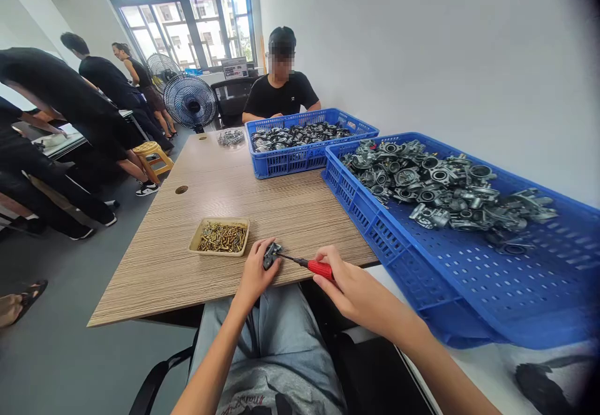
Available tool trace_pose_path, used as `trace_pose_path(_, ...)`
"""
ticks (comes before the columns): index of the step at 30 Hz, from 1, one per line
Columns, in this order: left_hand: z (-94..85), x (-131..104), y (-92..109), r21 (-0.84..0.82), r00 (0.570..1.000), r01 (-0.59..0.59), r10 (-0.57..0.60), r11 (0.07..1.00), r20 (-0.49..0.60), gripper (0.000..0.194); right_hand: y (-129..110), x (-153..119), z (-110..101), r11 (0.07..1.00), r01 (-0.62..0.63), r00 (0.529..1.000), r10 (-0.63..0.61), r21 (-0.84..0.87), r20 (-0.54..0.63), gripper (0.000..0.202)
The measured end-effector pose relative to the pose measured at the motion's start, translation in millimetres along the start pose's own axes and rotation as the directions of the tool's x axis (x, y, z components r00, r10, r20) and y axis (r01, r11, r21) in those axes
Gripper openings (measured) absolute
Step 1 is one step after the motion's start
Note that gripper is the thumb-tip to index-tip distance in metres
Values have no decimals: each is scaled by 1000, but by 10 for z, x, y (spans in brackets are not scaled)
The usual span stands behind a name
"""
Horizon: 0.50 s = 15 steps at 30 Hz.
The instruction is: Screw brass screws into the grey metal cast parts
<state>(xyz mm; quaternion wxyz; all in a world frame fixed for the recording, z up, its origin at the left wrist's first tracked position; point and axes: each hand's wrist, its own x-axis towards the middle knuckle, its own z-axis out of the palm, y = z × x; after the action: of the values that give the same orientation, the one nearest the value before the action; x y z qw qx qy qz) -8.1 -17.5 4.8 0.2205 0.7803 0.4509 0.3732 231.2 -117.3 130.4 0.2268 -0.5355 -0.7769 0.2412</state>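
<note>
Near the table's front edge, my left hand (259, 269) is closed around a small grey metal casting (272, 255), which looks like a carburetor body. My right hand (344, 277) grips the red handle of a screwdriver (320, 269). Its dark shaft points left, and the tip meets the casting; the exact contact point is too small to make out. Just beyond my left hand sits a beige tray (193, 245) full of small brass-coloured screw-like parts (222, 237).
A blue crate (375, 227) at my right holds a heap of metal castings (435, 180). Behind it stands another filled blue crate (290, 164), with a seated person (281, 93) beyond. More parts (230, 137) lie on the wooden table (154, 265). A fan (190, 101) and several standing people are at left.
</note>
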Motion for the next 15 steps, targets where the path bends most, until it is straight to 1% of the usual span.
trace_pose_path(1, 0, 0, 0, -2, 1000, 0, 0, 1000, -2, 51, 5, 2, 8, 1000, -3, 1000, 3, -9, 3, 9)
trace_pose_path(3, 2, -1, -3, -4, 1000, -2, 2, 1000, -5, 50, 28, 24, 30, 996, -46, 999, 45, -71, -17, 8)
trace_pose_path(6, 5, -1, -13, -6, 1000, -6, 6, 1000, -10, 50, 72, 67, 66, 973, -142, 988, 130, -183, -79, 16)
trace_pose_path(7, 5, -1, -15, -7, 1000, -6, 6, 1000, -11, 50, 83, 74, 72, 968, -155, 986, 140, -195, -88, 18)
trace_pose_path(9, 5, -1, -16, -8, 1000, -3, 3, 1000, -10, 51, 93, 74, 70, 980, -125, 990, 113, -155, -82, 16)
trace_pose_path(12, 4, -2, -9, -14, 1000, 6, -6, 1000, -4, 51, 86, 45, 44, 998, -35, 998, 32, -48, -59, 17)
trace_pose_path(15, 7, -2, -7, -15, 1000, 8, -8, 1000, -7, 51, 78, 29, 27, 999, -34, 999, 32, -34, -31, 13)
